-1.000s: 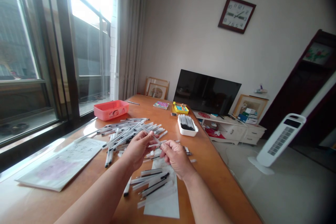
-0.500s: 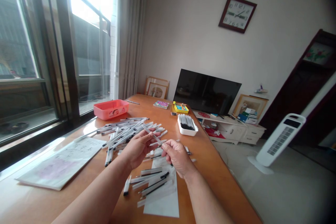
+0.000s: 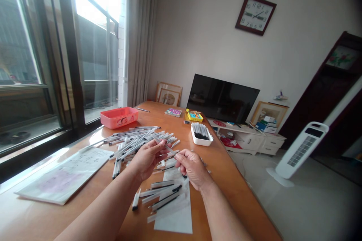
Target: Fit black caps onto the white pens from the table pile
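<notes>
Between both hands is a slim whitish pen barrel (image 3: 169, 149), held at a slant above the table. My left hand (image 3: 151, 156) pinches its middle between thumb and fingers. At the lower right end, my right hand (image 3: 189, 167) is closed on it with thumb and forefinger. Behind my left hand lies a heap of clear pens (image 3: 135, 141) with dark tips. Nearer to me, loose pen parts (image 3: 166, 197), clear tubes and black refills, lie partly on a white paper sheet (image 3: 175, 224).
A white tray (image 3: 202, 142) of upright-packed pens stands beyond my right hand. The red plastic basket (image 3: 109, 120) sits at the far left, the paper booklet (image 3: 63, 177) nearer. A yellow box (image 3: 195, 116) and a small book (image 3: 173, 112) lie farther back on the wooden table (image 3: 226, 196).
My right hand has shifted very slightly to the right along the pen barrel. My left hand keeps its pinch, and the things on the table look the same.
</notes>
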A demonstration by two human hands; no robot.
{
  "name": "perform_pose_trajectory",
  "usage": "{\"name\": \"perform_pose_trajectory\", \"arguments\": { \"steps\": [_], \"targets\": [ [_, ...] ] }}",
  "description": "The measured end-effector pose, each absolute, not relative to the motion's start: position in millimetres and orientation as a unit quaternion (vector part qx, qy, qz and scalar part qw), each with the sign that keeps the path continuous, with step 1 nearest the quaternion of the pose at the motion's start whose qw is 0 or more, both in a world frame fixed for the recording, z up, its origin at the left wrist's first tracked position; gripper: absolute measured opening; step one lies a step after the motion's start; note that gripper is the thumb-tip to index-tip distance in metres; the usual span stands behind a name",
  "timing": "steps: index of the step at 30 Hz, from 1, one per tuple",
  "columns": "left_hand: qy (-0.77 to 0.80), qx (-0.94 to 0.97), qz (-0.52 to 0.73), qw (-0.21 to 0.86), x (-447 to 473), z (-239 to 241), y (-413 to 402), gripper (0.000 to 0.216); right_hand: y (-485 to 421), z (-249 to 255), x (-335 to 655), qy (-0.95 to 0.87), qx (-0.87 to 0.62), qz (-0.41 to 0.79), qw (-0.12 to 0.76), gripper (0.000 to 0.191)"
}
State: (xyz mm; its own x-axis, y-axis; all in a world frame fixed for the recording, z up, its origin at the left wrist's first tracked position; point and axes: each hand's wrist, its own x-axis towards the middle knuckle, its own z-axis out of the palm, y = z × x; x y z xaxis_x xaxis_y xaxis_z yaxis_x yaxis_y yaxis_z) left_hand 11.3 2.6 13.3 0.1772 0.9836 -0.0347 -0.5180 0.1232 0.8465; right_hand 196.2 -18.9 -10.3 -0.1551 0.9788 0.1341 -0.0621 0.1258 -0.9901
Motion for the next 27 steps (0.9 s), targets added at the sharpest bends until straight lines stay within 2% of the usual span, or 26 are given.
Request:
{"name": "perform_pose_trajectory", "arguments": {
  "steps": [4,7,10,13,16,18,23,27],
  "targets": [
    [0.403,0.375,0.565,0.614,10.5,8.4,4.7,0.039,-19.8,-9.4,195.7,-0.563,-0.408,0.515,0.501,0.028],
    [0.353,0.367,0.544,0.667,9.4,11.3,3.6,0.029,-18.4,-10.4,197.0,-0.554,-0.419,0.513,0.505,0.029],
    [0.292,0.357,0.538,0.706,9.0,14.2,3.6,0.029,-16.6,-11.2,199.9,-0.544,-0.422,0.516,0.509,0.029],
    [0.326,0.362,0.556,0.674,9.7,11.4,6.3,0.019,-16.9,-10.7,201.4,-0.547,-0.420,0.516,0.509,0.028],
    [0.398,0.375,0.571,0.613,10.3,7.3,8.1,0.037,-18.1,-10.2,201.0,-0.562,-0.417,0.508,0.502,0.027],
    [0.418,0.382,0.567,0.598,10.2,7.2,7.3,0.040,-18.1,-10.5,200.7,-0.565,-0.418,0.505,0.501,0.026],
    [0.320,0.370,0.530,0.693,9.2,13.0,3.6,0.035,-16.2,-10.7,201.8,-0.546,-0.428,0.515,0.504,0.025],
    [0.320,0.352,0.551,0.686,6.4,9.1,9.5,0.024,-17.2,-8.6,203.3,-0.550,-0.426,0.518,0.498,0.023]
  ]
}}
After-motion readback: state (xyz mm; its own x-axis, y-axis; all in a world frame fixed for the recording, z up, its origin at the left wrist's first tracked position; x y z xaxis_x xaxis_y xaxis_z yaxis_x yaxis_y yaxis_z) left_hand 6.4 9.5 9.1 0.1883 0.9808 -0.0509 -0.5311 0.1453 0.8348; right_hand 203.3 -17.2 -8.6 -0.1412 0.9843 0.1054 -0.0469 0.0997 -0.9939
